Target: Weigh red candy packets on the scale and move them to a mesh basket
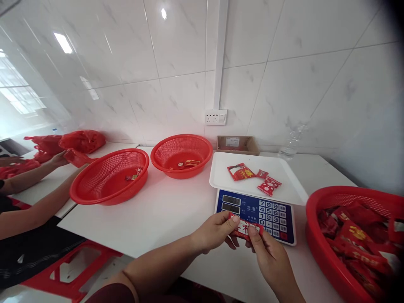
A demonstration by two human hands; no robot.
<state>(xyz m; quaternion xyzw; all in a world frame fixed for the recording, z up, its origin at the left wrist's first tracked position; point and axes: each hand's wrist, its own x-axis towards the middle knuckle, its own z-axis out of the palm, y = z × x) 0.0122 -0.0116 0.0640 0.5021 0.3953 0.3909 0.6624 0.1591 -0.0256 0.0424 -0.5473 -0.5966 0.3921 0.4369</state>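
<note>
A small red and white packet (244,227) is pinched between both hands, in front of the scale's keypad. My left hand (216,230) grips its left end, with the thumb on top. The right end is in the fingers of my right hand (267,248). Behind them stands a blue and white scale (252,207) with a white tray (217,172). On that tray lie a large red packet (240,171), a tiny red packet (261,173) and a red packet with white dots (269,185).
At right, a red basket (322,244) holds many red packets. Two red baskets (110,195) (179,171) with few items stand left and centre. A cardboard box (252,146) and a clear bottle (288,145) are by the wall. Another person's arms (38,206) handle red bags (83,141) at far left.
</note>
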